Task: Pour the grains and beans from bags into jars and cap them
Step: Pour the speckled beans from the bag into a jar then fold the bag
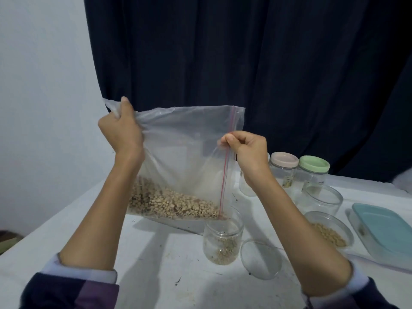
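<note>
Here we hold one clear zip-lock bag (185, 157) tilted in the air above the white counter (156, 253): our left hand (121, 130) grips its upper left corner, our right hand (247, 148) pinches the edge by the red zip strip (226, 166). Black-eyed beans (171, 204) pool in its lowest corner, right over one open jar (223, 237) holding some beans. We count four more jars: pink-lidded (283, 170), green-lidded (313, 172), two open (322, 197) (330, 228). Another jar perhaps hides behind our right wrist. One clear lid (260, 259) lies flat, beside one teal-lidded container (383, 230). No writing is legible.
</note>
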Tool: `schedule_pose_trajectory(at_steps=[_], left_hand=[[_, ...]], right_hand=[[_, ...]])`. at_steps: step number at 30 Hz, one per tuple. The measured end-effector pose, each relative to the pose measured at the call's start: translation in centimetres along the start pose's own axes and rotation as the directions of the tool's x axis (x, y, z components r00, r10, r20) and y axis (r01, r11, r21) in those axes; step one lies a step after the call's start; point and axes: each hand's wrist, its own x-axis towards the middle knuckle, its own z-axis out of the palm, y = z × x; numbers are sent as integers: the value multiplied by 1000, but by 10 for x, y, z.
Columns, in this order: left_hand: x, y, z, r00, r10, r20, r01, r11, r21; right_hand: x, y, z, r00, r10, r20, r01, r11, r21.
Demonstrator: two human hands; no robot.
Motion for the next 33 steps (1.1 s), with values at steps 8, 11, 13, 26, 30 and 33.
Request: schedule_pose_trajectory(at_steps=[8, 11, 13, 26, 30, 33], left_hand=[[-4, -4, -6, 999, 24, 34, -26, 999, 43], [-4, -3, -7, 998, 31, 45, -35, 995, 91], [-4, -1, -7, 996, 41, 81, -50, 993, 109], [-6, 5, -4, 988, 53, 148, -74, 987, 140], [-4, 4, -5, 994, 45, 98, -57, 991, 123], [-4, 3, -5, 989, 43, 142, -62, 990, 130]], right_hand=[[-2, 4, 0, 998, 35, 57, -34, 999, -19], [-2, 3, 0, 999, 27, 34, -26, 1000, -10], [-2, 1, 0, 999, 35, 39, -35, 999, 7], [-3, 0, -6, 997, 46, 67, -47, 999, 21], [-3, -3, -5, 998, 40, 53, -41, 999, 24], [-4, -4, -4, 994, 63, 88, -65, 998, 21]])
